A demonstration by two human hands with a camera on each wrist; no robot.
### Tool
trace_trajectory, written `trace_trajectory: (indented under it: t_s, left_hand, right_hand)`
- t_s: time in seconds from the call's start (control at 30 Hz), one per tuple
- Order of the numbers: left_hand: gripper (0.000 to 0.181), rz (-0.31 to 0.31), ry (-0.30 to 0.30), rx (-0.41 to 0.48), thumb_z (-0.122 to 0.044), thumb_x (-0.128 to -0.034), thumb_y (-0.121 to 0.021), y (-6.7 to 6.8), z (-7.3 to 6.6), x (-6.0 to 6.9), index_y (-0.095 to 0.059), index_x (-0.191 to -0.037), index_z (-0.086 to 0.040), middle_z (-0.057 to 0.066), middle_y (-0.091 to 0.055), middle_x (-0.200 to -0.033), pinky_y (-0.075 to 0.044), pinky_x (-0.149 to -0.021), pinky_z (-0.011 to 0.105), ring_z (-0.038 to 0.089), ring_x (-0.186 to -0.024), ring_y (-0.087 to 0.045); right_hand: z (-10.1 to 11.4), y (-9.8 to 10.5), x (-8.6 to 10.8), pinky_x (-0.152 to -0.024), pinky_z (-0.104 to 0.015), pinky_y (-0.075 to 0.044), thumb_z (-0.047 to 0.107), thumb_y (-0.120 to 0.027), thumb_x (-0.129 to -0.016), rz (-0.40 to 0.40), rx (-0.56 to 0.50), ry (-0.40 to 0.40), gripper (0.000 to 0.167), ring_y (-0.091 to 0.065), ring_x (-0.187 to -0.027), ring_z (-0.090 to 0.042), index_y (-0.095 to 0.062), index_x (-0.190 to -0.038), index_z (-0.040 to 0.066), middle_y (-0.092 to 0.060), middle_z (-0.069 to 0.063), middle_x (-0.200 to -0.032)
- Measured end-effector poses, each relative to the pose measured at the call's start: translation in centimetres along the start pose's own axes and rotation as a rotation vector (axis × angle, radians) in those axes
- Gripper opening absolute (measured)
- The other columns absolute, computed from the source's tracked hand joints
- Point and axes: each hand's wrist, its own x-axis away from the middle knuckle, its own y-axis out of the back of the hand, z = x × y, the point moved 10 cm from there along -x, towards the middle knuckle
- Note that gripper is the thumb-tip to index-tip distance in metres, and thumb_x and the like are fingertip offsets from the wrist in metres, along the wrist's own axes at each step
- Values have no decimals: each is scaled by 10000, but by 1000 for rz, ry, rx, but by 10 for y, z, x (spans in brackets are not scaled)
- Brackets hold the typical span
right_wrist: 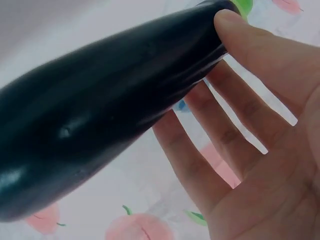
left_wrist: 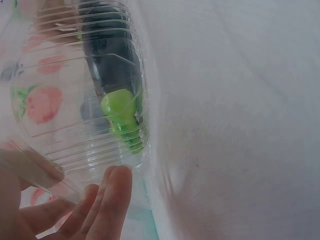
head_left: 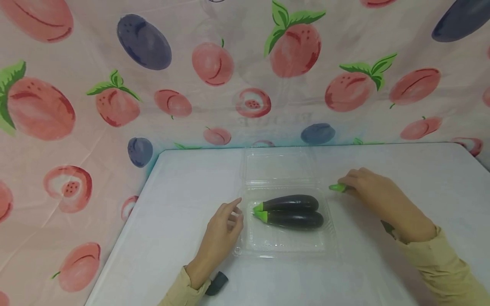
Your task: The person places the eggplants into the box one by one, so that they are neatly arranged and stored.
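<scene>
My right hand (head_left: 373, 195) holds an eggplant (right_wrist: 105, 95) above the table, right of the clear plastic clamshell box (head_left: 283, 250). Its thumb lies on top near the stem end and the fingers run underneath. From the head only the green stem (head_left: 337, 187) pokes out past the fingers; the hand hides most of the dark body. Two more eggplants lie side by side in the box, an upper one (head_left: 292, 202) and a lower one (head_left: 296, 219), green stems to the left. At the box's left edge, my left hand (head_left: 222, 229) has its fingers extended against or beside the wall.
The box's lid (head_left: 281, 163) lies folded back, away from me. A white table (head_left: 183, 182) carries the box, with a fruit-print cloth (head_left: 237, 55) behind it. A small dark object (head_left: 217, 284) shows by the left wrist.
</scene>
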Motion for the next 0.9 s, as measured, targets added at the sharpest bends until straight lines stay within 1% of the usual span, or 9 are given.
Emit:
trace_trajectory:
  t_s: [0.1, 0.2, 0.5, 0.6, 0.7, 0.9]
  left_hand:
    - [431, 0, 1, -1, -99, -969, -607, 0, 0, 0, -533, -1393, -65, 32, -630, -1078, -586, -776, 242, 131, -928, -666]
    - [429, -1, 2, -6, -98, -969, -608, 1, -1, 0, -535, -1389, -59, 34, -631, -1075, -587, -775, 240, 133, -926, -668]
    - [428, -4, 6, -12, -98, -966, -613, 1, -1, 0, -539, -1386, -60, 31, -630, -1066, -589, -771, 244, 135, -925, -671]
    - [428, -5, 5, -13, -98, -967, -612, 1, 0, 0, -539, -1387, -64, 28, -629, -1067, -589, -772, 244, 132, -925, -670]
    - [428, -4, 6, -15, -100, -968, -611, 1, 0, 0, -538, -1388, -66, 27, -628, -1070, -589, -774, 245, 130, -927, -669]
    - [429, -4, 13, -20, -101, -966, -615, 0, 0, 0, -539, -1388, -67, 27, -628, -1070, -589, -776, 241, 129, -927, -668]
  right_hand:
    - [-1, 2, -1, -756, -476, -577, 18, -806, -778, 7, 10, -18, 262, -643, -885, -265, -752, -1031, 58, -692, -63, -930]
    - [0, 6, -1, -767, -481, -576, 30, -804, -783, -5, 11, -14, 267, -642, -909, -270, -750, -1042, 65, -691, -65, -943]
    - [16, 24, -2, -746, -467, -577, 21, -810, -758, -116, 9, 59, 281, -644, -903, -263, -745, -1029, 55, -687, -65, -935]
    - [22, 30, -3, -738, -461, -580, 22, -813, -754, -140, 13, 77, 278, -646, -900, -259, -746, -1021, 57, -687, -64, -929]
    - [27, 33, -6, -756, -462, -582, 27, -809, -764, -127, 11, 82, 278, -645, -911, -259, -747, -1032, 62, -692, -62, -941]
    - [34, 34, -11, -800, -474, -580, 32, -811, -779, -64, 8, 62, 305, -646, -946, -264, -744, -1074, 64, -699, -68, -975]
